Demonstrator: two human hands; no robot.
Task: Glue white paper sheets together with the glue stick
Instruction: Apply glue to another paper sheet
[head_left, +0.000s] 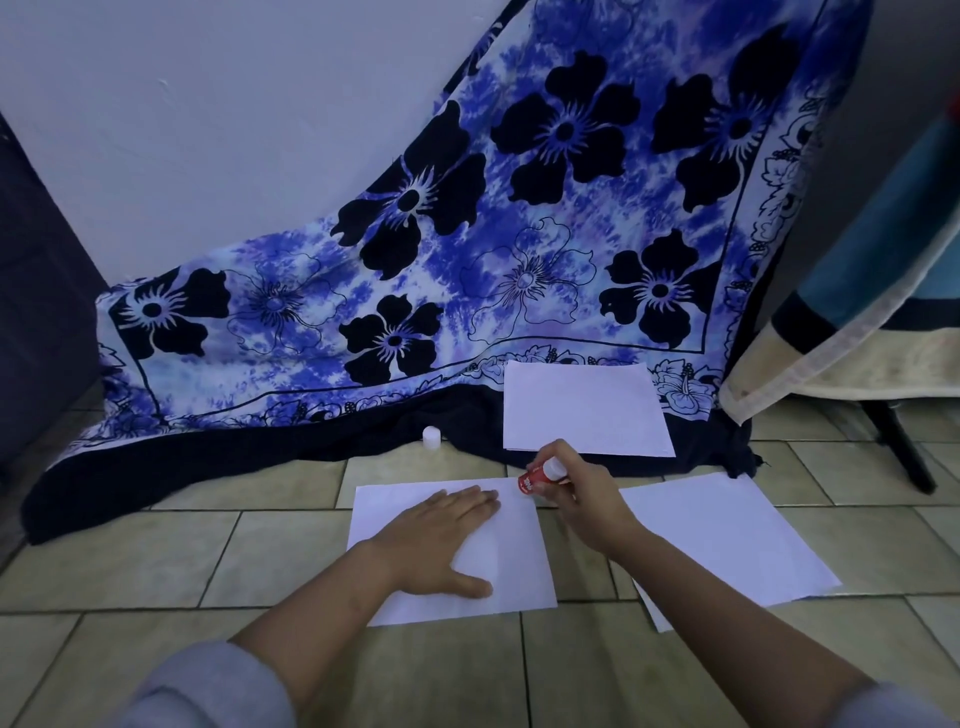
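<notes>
Our left hand (441, 540) lies flat, fingers spread, pressing the middle paper sheet (519, 566) onto the tiled floor (130, 561). At its two o'clock our right hand (582, 493) is closed around the red glue stick (540, 475), its tip at the sheet's far corner. More sheets lie at twelve (582, 405) and three (727, 535); a white cap (431, 436) stands at eleven.

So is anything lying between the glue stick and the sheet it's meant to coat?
Nothing visible does. The right hand holds the glue stick at the far right corner of the sheet, which the left hand presses flat. The white cap sits apart by the cloth.
</notes>
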